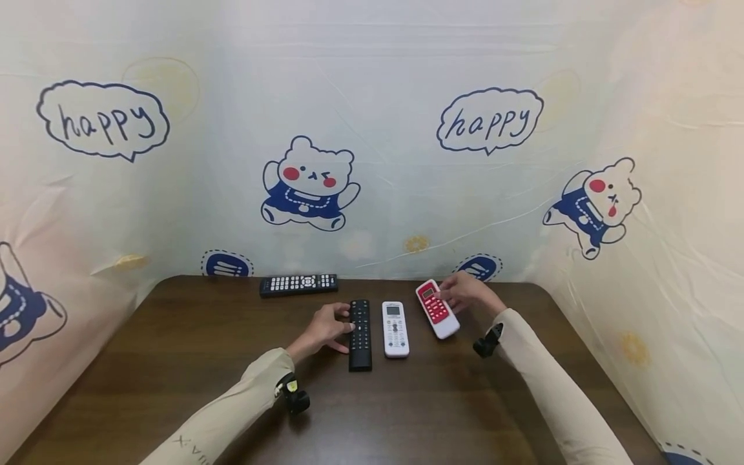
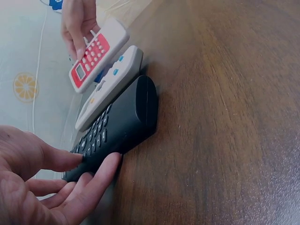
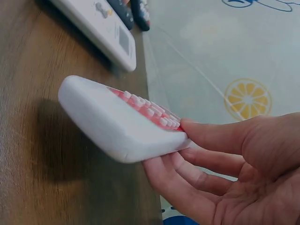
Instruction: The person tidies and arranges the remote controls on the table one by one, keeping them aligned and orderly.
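Note:
A red-and-white remote control (image 1: pixel 437 309) is pinched by my right hand (image 1: pixel 467 294), thumb on its button face and fingers beneath. In the right wrist view this remote (image 3: pixel 117 124) hangs tilted above the wood, its shadow below. My left hand (image 1: pixel 327 328) grips the long black remote control (image 1: pixel 360 336) from its left side, thumb on the buttons and fingers at the edge, as the left wrist view shows (image 2: pixel 70 183). Between the two hands lies a white remote control (image 1: pixel 396 329) with a small screen, touched by neither.
Another black remote control (image 1: pixel 299 284) with pale buttons lies sideways near the back edge of the brown wooden table (image 1: pixel 192 361). A printed cloth (image 1: pixel 395 194) with bears and "happy" bubbles hangs behind the table and along its sides.

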A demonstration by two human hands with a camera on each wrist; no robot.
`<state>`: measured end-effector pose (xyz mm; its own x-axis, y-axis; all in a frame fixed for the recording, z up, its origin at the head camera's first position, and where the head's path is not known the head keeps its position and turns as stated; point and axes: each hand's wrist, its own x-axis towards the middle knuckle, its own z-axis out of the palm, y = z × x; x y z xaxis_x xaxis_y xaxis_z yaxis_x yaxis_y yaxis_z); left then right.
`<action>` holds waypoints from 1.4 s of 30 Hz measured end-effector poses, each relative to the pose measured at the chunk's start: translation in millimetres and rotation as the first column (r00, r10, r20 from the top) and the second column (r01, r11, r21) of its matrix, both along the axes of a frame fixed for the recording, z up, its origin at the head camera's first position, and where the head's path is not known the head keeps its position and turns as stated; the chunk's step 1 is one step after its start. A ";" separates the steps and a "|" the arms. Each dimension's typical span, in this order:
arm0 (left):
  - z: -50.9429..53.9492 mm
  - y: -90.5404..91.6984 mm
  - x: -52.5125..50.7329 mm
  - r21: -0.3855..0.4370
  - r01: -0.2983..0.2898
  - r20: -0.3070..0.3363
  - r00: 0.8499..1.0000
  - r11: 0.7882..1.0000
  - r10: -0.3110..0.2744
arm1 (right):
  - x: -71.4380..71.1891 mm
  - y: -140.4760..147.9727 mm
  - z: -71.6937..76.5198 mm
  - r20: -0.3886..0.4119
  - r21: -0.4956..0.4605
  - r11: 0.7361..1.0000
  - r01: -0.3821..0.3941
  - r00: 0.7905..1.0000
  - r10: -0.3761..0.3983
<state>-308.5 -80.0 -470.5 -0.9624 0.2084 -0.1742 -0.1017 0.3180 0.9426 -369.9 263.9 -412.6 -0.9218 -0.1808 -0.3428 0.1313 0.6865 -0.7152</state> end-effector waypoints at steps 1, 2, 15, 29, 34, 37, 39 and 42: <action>-0.1 0.1 0.0 0.000 -0.001 0.000 1.000 1.000 0.001 | 1.0 0.8 1.1 0.010 -0.030 1.000 0.009 1.000 -0.008; -0.3 0.4 0.1 0.001 -0.002 0.002 1.000 1.000 0.002 | 2.1 2.0 1.8 0.015 -0.058 0.998 0.010 1.000 -0.009; -0.9 0.2 0.6 0.009 0.001 0.003 1.000 1.000 -0.001 | 22.1 11.4 0.4 0.148 -0.315 0.948 0.048 0.989 0.000; -0.3 1.1 1.2 0.006 -0.002 -0.011 1.000 1.000 0.002 | 32.1 8.1 -13.4 0.093 -0.401 0.915 0.046 0.996 -0.009; 0.5 1.3 1.9 0.008 0.001 -0.008 1.000 1.000 -0.001 | 31.2 7.6 -18.4 0.103 -0.398 0.916 0.041 0.995 0.000; -0.3 1.5 2.0 0.008 -0.004 -0.005 1.000 1.000 0.004 | 31.4 6.1 -20.9 0.107 -0.393 0.919 0.025 0.994 0.018; -0.5 1.5 1.9 0.008 -0.009 -0.003 1.000 1.000 0.009 | 32.0 4.2 -22.4 0.112 -0.387 0.922 0.027 0.994 0.019; -1.3 1.6 1.9 0.006 -0.011 -0.005 1.000 1.000 0.011 | 32.3 0.4 -26.6 0.122 -0.364 0.930 0.048 0.992 -0.004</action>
<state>-306.6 -78.4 -471.9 -0.9656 0.1985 -0.1680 -0.1004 0.3114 0.9449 -337.6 264.3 -439.2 -0.8851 -0.2906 -0.3634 0.2439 0.3754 -0.8942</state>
